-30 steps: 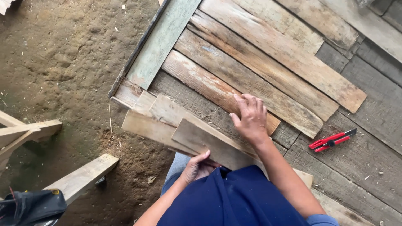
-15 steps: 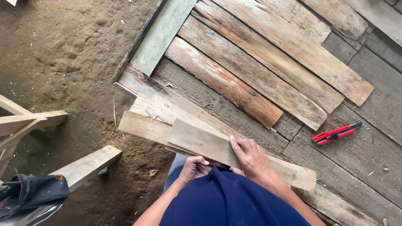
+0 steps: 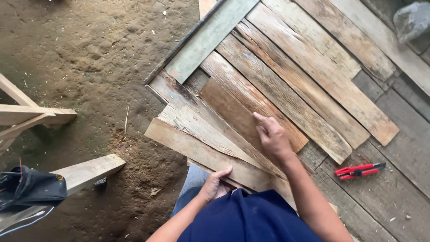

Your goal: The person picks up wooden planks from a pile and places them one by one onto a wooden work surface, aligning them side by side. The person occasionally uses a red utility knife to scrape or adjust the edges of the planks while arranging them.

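We see our right hand (image 3: 274,138) flat on a reddish-brown board (image 3: 233,110), fingers together and stretched forward, palm pressing down, likely to seat it among the weathered planks (image 3: 313,85) laid diagonally on the floor. That board lies between a pale grey plank (image 3: 192,123) on its left and a longer worn one on its right, touching both. Our left hand (image 3: 214,184) cups the near edge of the lowest tan plank (image 3: 188,145), thumb on top, the other fingers curled under and hidden; it seems to steady the stack near our lap. A greenish board (image 3: 210,38) caps the far end. A red utility knife (image 3: 358,170) rests on grey floorboards, well apart to the right. Dirt ground (image 3: 80,58) sits on the left, with a wooden frame (image 3: 31,115) and dark bag (image 3: 31,188) there.
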